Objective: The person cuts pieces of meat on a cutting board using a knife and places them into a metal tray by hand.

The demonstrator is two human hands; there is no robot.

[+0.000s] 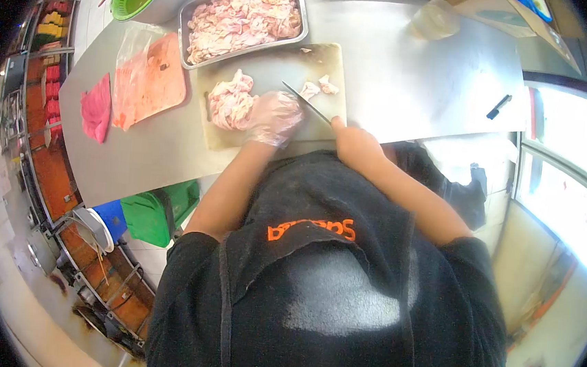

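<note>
A pile of pale pink raw meat (232, 103), which looks like chicken, lies on the left of the cutting board (207, 139). Right beside it, my left hand (276, 118) wears a clear plastic glove, its fingers curled down on the board. What they press or hold is hidden under the glove. My bare right hand (357, 147) is wrapped round the handle of a knife (308, 103). The blade slants up and left across the board, its tip just beyond the gloved fingers. A few small meat scraps (327, 85) lie past the blade.
Behind the board stands a metal tray (304, 29) full of raw meat. To the left are a pink-stained board (167, 80) with a plastic bag, a pink cloth (97, 108), and a bucket with a green basket (118, 4). A black marker (499, 106) lies at right.
</note>
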